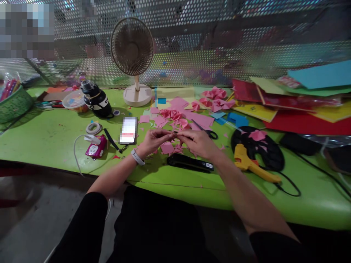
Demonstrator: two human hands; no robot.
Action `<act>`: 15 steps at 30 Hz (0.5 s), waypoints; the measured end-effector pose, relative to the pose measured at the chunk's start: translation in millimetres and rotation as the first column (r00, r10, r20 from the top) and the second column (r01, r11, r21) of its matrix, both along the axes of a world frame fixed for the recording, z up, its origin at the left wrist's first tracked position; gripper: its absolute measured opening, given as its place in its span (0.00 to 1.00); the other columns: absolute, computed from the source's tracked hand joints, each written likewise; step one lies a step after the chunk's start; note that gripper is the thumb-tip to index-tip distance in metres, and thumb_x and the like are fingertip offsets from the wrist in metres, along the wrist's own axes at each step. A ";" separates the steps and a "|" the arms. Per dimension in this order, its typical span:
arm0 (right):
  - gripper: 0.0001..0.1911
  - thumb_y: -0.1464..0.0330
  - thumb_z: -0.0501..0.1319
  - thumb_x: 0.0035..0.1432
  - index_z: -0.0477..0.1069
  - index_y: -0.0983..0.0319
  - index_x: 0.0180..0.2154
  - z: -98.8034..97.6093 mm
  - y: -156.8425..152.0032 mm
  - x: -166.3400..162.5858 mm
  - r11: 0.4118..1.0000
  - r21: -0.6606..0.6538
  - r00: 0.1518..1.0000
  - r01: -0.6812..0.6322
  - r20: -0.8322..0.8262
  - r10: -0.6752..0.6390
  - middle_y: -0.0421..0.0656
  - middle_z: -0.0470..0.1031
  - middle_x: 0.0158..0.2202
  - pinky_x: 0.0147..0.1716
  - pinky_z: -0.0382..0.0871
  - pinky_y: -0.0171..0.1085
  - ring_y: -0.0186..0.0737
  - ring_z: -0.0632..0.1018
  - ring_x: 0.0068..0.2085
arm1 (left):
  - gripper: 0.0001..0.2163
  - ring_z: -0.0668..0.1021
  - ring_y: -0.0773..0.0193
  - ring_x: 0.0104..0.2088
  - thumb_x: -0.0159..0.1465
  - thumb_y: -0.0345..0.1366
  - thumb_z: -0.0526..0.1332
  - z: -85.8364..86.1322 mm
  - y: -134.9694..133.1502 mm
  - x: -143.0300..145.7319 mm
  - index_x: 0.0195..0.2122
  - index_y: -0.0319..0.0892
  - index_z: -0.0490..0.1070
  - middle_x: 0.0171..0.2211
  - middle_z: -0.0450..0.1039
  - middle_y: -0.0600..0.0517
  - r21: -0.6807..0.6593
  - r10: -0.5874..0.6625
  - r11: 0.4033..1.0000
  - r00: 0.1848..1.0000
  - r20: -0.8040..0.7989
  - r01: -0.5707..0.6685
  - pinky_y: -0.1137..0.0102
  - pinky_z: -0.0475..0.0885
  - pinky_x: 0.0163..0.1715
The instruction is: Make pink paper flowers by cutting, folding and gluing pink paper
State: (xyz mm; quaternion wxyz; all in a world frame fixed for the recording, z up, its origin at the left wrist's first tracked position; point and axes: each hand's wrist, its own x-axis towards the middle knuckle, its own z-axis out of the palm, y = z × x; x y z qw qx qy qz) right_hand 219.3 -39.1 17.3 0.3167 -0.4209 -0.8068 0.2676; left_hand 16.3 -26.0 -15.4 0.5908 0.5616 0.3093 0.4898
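Fingertips together, my left hand (pixel 157 140) and my right hand (pixel 199 141) meet above the middle of the green table. Both are closed in a pinch around something small and dark-looking that I cannot make out. Pink paper pieces (pixel 166 147) lie under and around the fingers. Just beyond them are folded pink paper shapes (pixel 172 114). Dark-handled scissors (pixel 211 134) rest behind my right hand, partly over pink paper. A black stapler (pixel 189 163) lies in front of my right hand, near the table's front edge.
A yellow glue gun (pixel 246 162) and a black pad (pixel 275 155) are at right, below stacked coloured paper (pixel 274 106). A phone (pixel 128 130), a purple power adapter (pixel 95 147) with a cable, a tape roll (pixel 93 128), a black bottle (pixel 96 99) and a fan (pixel 137 95) stand left.
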 end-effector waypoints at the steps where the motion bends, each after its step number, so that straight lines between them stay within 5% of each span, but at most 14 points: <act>1: 0.15 0.62 0.57 0.65 0.82 0.60 0.40 -0.3 0.1 0.4 1.000 -0.008 1.000 0.000 -0.004 0.000 0.46 0.83 0.36 0.36 0.73 0.39 0.43 0.80 0.34 | 0.13 0.80 0.68 0.30 0.53 0.43 0.74 0.5 -0.3 0.0 0.35 0.40 0.82 0.33 0.82 0.48 0.003 -0.004 1.000 1.000 0.006 0.004 0.69 0.78 0.35; 15: 0.15 0.59 0.59 0.64 0.83 0.57 0.39 1.1 0.7 2.9 0.997 -0.051 0.998 -0.049 -0.032 0.048 0.46 0.83 0.34 0.34 0.73 0.40 0.43 0.80 0.33 | 0.13 0.80 0.67 0.32 0.55 0.43 0.73 -3.6 -1.6 -0.3 0.36 0.40 0.82 0.34 0.82 0.47 0.021 -0.033 0.999 0.999 0.007 0.033 0.68 0.78 0.38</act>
